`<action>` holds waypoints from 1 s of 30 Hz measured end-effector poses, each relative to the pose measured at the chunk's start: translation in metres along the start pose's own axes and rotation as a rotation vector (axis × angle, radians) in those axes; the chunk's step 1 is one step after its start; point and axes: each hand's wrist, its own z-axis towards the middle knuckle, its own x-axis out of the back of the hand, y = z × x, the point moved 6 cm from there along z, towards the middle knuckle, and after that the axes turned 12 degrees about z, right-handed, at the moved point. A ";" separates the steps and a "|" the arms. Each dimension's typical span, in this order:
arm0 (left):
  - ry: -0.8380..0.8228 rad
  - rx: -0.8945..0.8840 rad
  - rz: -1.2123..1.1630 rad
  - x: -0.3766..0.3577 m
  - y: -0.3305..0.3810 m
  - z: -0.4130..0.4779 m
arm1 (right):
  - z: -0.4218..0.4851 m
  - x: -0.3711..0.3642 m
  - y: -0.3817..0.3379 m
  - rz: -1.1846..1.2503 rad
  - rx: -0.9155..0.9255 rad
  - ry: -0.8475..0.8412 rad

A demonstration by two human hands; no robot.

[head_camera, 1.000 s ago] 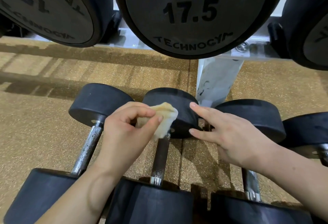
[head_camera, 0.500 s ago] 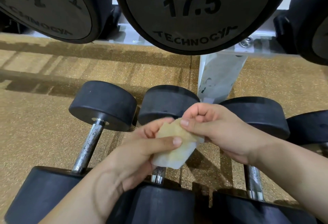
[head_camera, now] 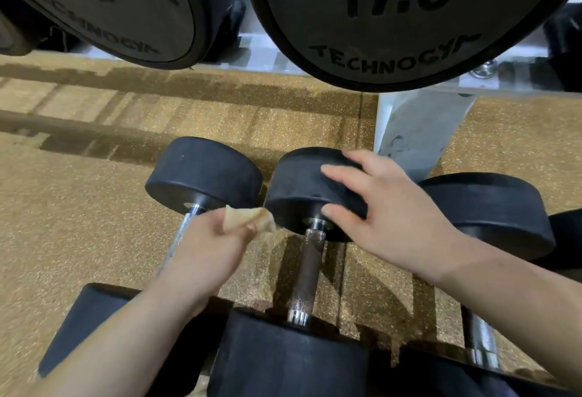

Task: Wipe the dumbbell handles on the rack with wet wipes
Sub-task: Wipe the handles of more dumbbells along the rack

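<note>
Dumbbell handle [head_camera: 308, 274] in the middle should get the wet wipe [head_camera: 244, 219] wrapped fully around and rubbed end to end, I think. It lies bare between both grips: the left grip [head_camera: 211, 248] pinches the wipe just beside it, the right grip [head_camera: 387, 220] is spread flat on its far head [head_camera: 299, 182].

Black dumbbell heads [head_camera: 204, 173], silvery knurled handles [head_camera: 307, 274], a beige wet wipe [head_camera: 244, 218], speckled tan floor [head_camera: 78, 207], pale grey rack post [head_camera: 419, 132].

Crumpled beige wipe [head_camera: 244, 218] hovers between chrome handle [head_camera: 182, 231] and dark handle [head_camera: 310, 270].
</note>
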 end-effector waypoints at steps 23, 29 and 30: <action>-0.505 0.403 -0.153 -0.101 -0.024 0.012 | 0.000 -0.029 0.021 0.007 0.076 0.114; -0.432 0.411 -0.278 -0.104 -0.018 0.047 | -0.001 -0.031 0.021 0.014 0.092 0.153; -0.402 0.385 -0.296 -0.107 -0.015 0.050 | 0.000 -0.031 0.020 0.014 0.085 0.146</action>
